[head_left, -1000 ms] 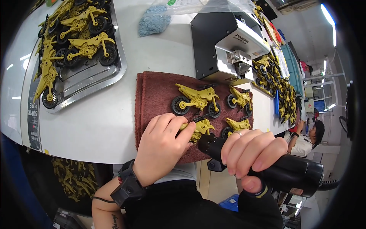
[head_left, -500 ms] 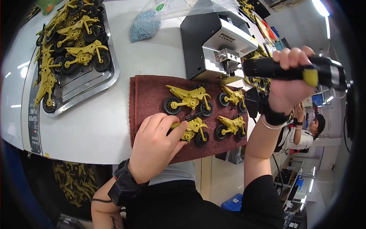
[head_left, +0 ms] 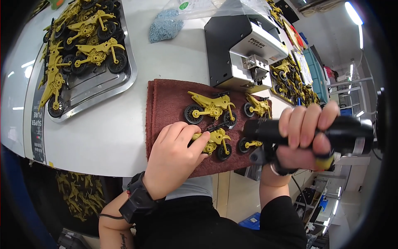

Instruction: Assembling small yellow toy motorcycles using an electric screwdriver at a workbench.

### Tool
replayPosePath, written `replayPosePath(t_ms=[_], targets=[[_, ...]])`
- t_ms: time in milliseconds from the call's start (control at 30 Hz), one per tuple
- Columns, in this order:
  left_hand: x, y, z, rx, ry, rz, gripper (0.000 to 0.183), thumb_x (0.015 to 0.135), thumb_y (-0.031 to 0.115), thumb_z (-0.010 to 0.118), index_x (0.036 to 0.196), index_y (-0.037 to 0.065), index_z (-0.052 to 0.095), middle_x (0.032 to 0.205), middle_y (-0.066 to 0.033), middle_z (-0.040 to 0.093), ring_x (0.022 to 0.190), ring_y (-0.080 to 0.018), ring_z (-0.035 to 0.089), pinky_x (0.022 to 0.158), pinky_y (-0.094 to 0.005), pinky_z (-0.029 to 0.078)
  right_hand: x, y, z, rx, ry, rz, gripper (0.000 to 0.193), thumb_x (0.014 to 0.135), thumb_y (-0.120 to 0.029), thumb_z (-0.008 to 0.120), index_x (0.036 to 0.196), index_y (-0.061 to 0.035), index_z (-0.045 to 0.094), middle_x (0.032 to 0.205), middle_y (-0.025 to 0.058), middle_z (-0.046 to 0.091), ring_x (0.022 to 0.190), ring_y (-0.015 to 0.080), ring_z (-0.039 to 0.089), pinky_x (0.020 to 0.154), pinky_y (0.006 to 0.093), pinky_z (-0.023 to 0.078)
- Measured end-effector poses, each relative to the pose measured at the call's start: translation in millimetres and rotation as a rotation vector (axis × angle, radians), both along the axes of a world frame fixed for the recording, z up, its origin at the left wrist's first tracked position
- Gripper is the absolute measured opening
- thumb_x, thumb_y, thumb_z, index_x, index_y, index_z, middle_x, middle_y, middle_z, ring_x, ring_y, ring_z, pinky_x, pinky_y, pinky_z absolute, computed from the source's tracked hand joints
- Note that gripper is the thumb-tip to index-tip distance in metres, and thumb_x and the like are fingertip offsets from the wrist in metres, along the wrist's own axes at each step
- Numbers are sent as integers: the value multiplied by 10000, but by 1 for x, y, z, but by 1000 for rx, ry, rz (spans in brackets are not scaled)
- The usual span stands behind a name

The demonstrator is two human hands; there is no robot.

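My left hand is closed around the rear of a yellow toy motorcycle with black wheels, pressing it onto a folded brown towel. My right hand grips a black electric screwdriver held level above the towel's right side. The tool's front end points left toward the held motorcycle, apart from it; I cannot make out its bit. Behind the held one lies another toy motorcycle. To the right are a third toy motorcycle and one more, partly hidden by the screwdriver.
A black and silver screw feeder stands behind the towel. Left of it lies a clear bag of small blue-grey pieces. A metal tray piled with toy motorcycles sits at the left. More motorcycles stand at back right. Yellow parts lie below the table.
My right hand has brought the screwdriver away from the screw feeder, down and nearer, over the towel's right side. My left hand stays on the same motorcycle. The view has shifted slightly.
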State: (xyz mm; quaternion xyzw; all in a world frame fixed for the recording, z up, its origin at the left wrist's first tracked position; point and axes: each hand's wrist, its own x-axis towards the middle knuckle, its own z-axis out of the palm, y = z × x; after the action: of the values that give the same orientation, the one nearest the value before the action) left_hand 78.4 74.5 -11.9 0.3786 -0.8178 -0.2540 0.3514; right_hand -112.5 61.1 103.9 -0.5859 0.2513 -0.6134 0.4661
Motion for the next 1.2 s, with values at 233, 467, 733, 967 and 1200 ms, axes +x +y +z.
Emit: replayPosePath(t_ms=[233, 467, 733, 967, 1200], targets=[[0, -1, 3, 14, -4, -7, 391, 602, 150, 730, 964, 64, 613, 926, -47, 549, 890, -237, 510, 774, -356, 407, 9, 16, -13, 18, 51, -6, 319, 744, -80, 672, 893, -82, 391, 583, 33, 482, 506, 180, 510, 552, 346, 424], [0, -1, 3, -5, -34, -15, 391, 604, 143, 721, 964, 41, 608, 924, -58, 531, 912, -220, 503, 797, -348, 424, 13, 9, -27, 54, 38, -16, 315, 721, -69, 678, 853, -84, 392, 575, 32, 475, 472, 164, 476, 521, 323, 416], [-1, 0, 3, 27, 1, 9, 402, 587, 121, 735, 967, 63, 618, 920, -51, 544, 885, -240, 510, 774, -360, 408, 18, 9, -30, 119, 12, -29, 328, 686, -36, 712, 813, -91, 415, 572, 24, 502, 480, 160, 491, 520, 318, 431], [0, -2, 5, -1, -43, -28, 392, 600, 139, 723, 965, 49, 610, 911, -57, 516, 896, -221, 497, 794, -342, 420, -6, 4, -4, -135, 68, 127, 310, 754, -54, 657, 918, -86, 395, 637, 38, 515, 545, 178, 523, 545, 333, 422], [-1, -1, 6, 15, -17, -26, 401, 602, 134, 730, 982, 78, 614, 921, -53, 537, 888, -245, 502, 779, -364, 402, -52, -52, 32, -203, 30, -116, 116, 777, -154, 528, 827, -101, 438, 654, 27, 449, 585, 163, 448, 629, 357, 381]])
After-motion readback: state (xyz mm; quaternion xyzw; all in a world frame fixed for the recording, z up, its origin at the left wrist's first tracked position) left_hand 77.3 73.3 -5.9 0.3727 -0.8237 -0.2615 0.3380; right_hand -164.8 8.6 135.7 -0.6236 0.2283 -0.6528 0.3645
